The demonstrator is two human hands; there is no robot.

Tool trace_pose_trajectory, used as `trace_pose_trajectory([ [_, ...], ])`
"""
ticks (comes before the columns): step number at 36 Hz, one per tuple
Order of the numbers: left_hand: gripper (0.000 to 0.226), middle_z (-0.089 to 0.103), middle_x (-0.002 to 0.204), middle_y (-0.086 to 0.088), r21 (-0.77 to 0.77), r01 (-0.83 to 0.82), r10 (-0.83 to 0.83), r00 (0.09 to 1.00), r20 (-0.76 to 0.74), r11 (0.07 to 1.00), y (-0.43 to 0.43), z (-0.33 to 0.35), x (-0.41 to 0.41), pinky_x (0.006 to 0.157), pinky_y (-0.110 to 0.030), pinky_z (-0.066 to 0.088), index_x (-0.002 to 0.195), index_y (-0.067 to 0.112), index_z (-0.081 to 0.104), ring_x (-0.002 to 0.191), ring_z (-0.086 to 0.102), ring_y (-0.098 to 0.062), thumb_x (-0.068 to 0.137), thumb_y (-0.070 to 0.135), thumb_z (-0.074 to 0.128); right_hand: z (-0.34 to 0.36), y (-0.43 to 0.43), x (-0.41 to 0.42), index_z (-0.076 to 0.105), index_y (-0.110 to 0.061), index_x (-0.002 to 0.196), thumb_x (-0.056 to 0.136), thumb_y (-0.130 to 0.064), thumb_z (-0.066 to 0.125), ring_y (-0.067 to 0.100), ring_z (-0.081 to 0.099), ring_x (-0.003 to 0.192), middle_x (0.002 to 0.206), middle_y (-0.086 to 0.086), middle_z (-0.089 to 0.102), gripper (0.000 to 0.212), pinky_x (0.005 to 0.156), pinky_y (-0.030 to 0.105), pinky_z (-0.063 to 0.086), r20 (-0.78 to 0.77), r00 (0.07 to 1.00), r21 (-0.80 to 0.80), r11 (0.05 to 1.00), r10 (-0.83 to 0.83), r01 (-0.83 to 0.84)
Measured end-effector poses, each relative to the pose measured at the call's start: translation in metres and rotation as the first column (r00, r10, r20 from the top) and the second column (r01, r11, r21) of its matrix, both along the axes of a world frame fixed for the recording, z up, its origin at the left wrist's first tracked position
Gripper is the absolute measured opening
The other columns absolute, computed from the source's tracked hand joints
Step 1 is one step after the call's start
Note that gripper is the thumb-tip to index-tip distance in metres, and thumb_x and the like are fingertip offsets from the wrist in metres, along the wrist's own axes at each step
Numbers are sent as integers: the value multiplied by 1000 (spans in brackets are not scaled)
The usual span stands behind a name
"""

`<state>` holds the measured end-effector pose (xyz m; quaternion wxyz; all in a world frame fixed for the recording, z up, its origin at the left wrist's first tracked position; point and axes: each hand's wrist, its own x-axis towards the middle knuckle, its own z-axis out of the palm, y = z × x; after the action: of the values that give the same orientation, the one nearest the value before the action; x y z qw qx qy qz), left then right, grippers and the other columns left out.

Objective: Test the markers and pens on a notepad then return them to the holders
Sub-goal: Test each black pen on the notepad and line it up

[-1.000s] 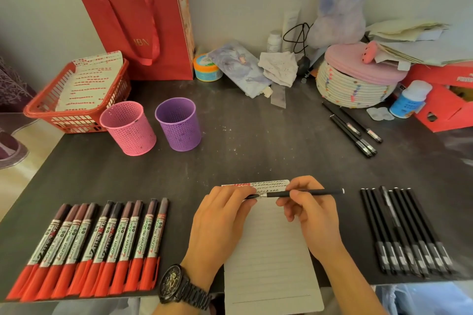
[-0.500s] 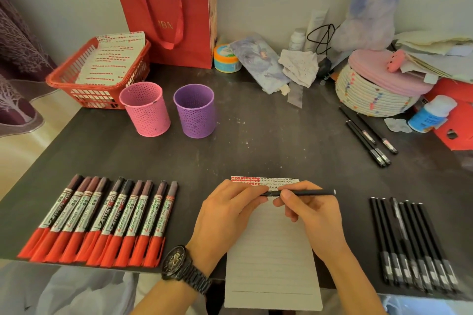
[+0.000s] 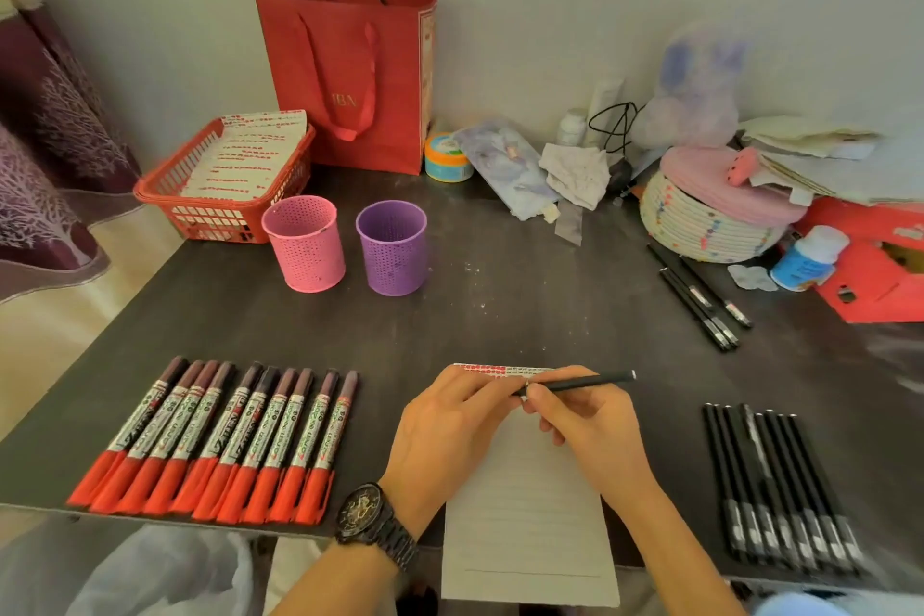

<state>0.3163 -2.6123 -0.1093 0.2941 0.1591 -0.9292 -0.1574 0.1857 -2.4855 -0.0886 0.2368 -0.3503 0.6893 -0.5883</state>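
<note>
Both hands meet at lower centre over the lined notepad [image 3: 525,530]: my left hand [image 3: 450,430] pinches the left end of a black pen [image 3: 580,384], and my right hand [image 3: 595,430] grips its barrel. Red-capped markers [image 3: 215,440] lie in a row at lower left, the pink holder [image 3: 305,243] and purple holder [image 3: 392,248] stand left of centre, and more black pens [image 3: 780,485] lie at lower right.

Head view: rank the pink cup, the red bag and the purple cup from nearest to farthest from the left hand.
From the left hand:
1. Purple cup, ahead and slightly to the left.
2. Pink cup, beside the purple one, further left.
3. Red bag, at the back against the wall.
</note>
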Motion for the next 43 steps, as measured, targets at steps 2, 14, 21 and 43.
trace_pose_trajectory([
  [2,32,68,112,12,32,-25,24,999,47,999,1,2,0,76,-27,56,125,30,65,102,60,-11,99,40,49,1,2,0,74,-34,92,93,-17,69,18,68,64,82,4,75,18,57,25,55,13,999,-8,999,-32,32],
  [14,51,47,142,19,225,-195,132,955,266,955,-8,-9,-4,110,-27,34,144,41,38,134,39,-4,96,52,46,42,132,-77,65,-10,96,99,-23,58,22,75,77,83,13,75,15,64,26,60,32,914,158,905,-405,395],
  [21,48,56,134,11,256,-223,146,946,289,941,-6,-6,-4,104,-35,42,140,33,49,130,45,-12,94,40,57,59,216,-125,74,-33,100,86,-34,76,10,74,77,84,-10,77,13,78,35,62,-272,918,546,739,-289,395],
  [43,48,56,133,10,248,-227,143,938,315,942,-6,-5,-3,101,-38,43,140,34,46,126,48,-14,94,46,52,31,216,-137,65,-33,107,89,-35,74,5,68,72,84,-18,71,21,81,34,57,-430,876,716,507,-220,479],
])
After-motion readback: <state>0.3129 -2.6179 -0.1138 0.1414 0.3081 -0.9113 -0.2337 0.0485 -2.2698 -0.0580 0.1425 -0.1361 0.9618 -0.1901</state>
